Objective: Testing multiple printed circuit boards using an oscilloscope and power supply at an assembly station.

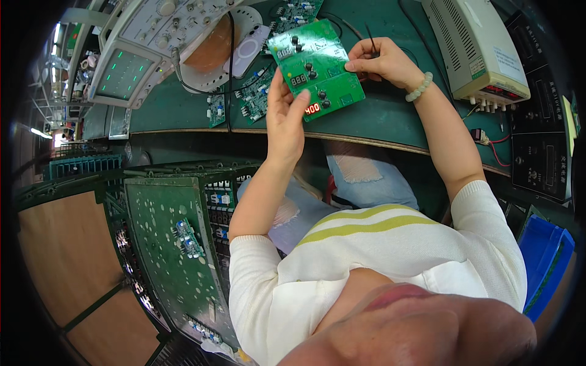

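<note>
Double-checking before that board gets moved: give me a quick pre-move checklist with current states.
1. Left hand gripping the rectangular green circuit board at its lower-left side: ok.
2. Right hand at the board's right edge, thumb on its face: ok.
3. Bottom red digit display lit: ok.
4. Middle grey digit display lit: not ok, unlit.
5. Boxy grey oscilloscope showing green traces: ok.
6. Slim dark rod by the right hand, touching the board: cannot tell.
</note>
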Available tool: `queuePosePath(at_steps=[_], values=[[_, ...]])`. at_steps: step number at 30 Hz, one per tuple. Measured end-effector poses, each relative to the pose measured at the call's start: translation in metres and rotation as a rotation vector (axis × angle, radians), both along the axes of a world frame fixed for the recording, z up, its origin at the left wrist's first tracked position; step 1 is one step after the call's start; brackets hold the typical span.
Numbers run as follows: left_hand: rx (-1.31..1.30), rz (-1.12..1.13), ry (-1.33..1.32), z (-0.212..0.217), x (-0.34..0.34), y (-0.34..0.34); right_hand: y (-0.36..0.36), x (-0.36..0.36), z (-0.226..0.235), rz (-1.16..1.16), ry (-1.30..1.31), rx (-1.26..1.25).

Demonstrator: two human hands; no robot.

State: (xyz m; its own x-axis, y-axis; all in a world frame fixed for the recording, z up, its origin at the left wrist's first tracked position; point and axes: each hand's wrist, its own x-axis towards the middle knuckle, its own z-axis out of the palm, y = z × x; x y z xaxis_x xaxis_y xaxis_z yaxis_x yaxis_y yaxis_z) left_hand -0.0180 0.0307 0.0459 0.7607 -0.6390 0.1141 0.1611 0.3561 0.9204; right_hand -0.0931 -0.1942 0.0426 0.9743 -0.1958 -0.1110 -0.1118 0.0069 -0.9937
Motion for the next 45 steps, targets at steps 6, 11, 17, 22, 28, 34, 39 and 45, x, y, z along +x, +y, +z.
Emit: queuePosePath(at_steps=[6,11,17,22,28,34,39,45], values=[[-0.019,-0.248,-0.149,0.003,0.005,-0.024,-0.005,0.002,-0.008,-0.203,-0.226,0.073],[-0.032,-0.229,-0.171,-0.012,0.013,-0.034,-0.005,0.004,-0.012,-0.257,-0.301,0.074],[0.008,-0.302,-0.032,-0.017,0.017,-0.026,0.007,0.005,-0.011,-0.311,-0.241,-0.076],[-0.081,-0.269,-0.020,-0.034,0.018,-0.022,0.018,0.009,-0.026,-0.376,-0.377,-0.605],[-0.107,-0.247,-0.030,-0.039,0.022,-0.021,0.021,0.015,-0.037,-0.438,-0.381,-0.434],[-0.119,-0.232,0.005,-0.040,0.023,-0.022,0.025,0.017,-0.038,-0.417,-0.397,-0.405],[-0.115,-0.213,0.006,-0.042,0.023,-0.022,0.025,0.022,-0.046,-0.409,-0.460,-0.429],[-0.089,-0.198,-0.020,-0.037,0.021,-0.022,0.027,0.025,-0.047,-0.410,-0.452,-0.409]])
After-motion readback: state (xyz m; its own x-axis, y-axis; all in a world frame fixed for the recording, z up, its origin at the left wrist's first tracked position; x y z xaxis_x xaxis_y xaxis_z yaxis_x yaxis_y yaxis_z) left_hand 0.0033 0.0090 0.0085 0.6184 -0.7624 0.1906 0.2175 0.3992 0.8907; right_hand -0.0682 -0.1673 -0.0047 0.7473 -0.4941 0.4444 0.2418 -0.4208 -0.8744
